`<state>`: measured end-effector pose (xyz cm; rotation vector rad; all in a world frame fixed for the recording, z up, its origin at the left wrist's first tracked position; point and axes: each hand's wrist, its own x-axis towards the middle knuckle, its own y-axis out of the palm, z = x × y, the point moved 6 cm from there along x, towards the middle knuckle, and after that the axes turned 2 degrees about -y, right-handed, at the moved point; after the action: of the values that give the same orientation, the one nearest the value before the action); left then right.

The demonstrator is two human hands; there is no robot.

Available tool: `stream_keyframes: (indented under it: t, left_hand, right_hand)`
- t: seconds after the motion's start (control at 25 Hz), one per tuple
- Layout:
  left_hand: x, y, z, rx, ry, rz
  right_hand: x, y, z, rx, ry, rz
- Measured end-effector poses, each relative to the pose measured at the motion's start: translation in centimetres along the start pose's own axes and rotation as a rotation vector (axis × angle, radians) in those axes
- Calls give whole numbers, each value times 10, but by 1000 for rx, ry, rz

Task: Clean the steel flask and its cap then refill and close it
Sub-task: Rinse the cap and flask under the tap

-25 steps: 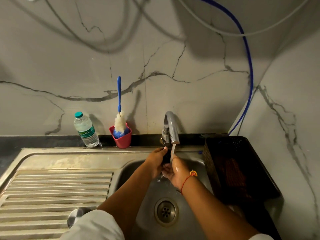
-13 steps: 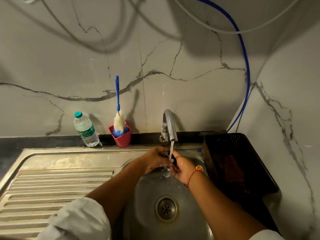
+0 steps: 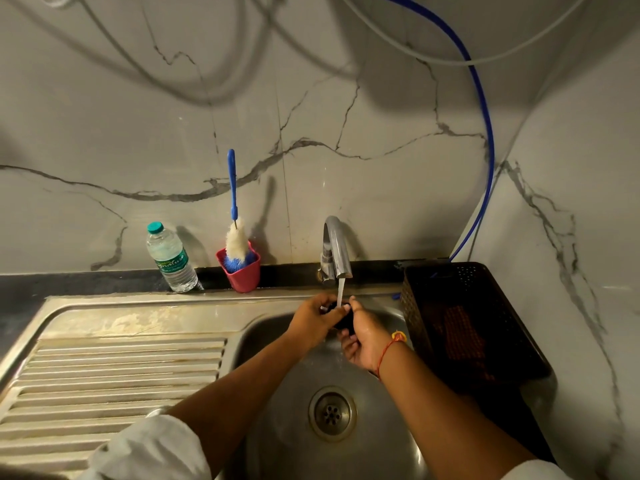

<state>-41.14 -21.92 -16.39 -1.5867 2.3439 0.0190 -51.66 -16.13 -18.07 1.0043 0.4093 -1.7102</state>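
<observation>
head view | we see the small dark round cap (image 3: 343, 320) in the water stream under the curved chrome tap (image 3: 335, 244), above the steel sink basin (image 3: 263, 323) | left hand (image 3: 315, 318) fingers curl round its left side | right hand (image 3: 363, 336) cups its right side, thumb on top

Pink cup (image 3: 242, 276), blue-handled white brush (image 3: 236, 244), grey-veined white wall (image 3: 346, 116), black basket (image 3: 412, 306).

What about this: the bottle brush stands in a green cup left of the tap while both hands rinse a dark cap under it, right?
No: the head view shows a pink cup, not green. The bottle brush stands in it left of the tap; left hand and right hand rinse the cap.
</observation>
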Motion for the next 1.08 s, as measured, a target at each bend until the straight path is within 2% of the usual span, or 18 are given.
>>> stream_keyframes:
  t: [0.16, 0.32, 0.64, 0.8, 1.08]
  left_hand:
    - [0, 0, 4, -108, -54, -78]
    - [-7, 0, 14, -306, -167, -174]
    - [-15, -4, 21, -536, -282, -88]
    - [-17, -3, 21, -514, -310, -77]
    - [-16, -1, 23, -421, -361, -69]
  right_hand:
    - [-3, 2, 7, -123, -156, -82]
    - [-3, 5, 12, -185, -284, -55]
    - [-5, 8, 19, -233, -482, 103]
    - [-13, 5, 28, -371, -672, 47]
    - [-13, 2, 37, -605, -811, -32]
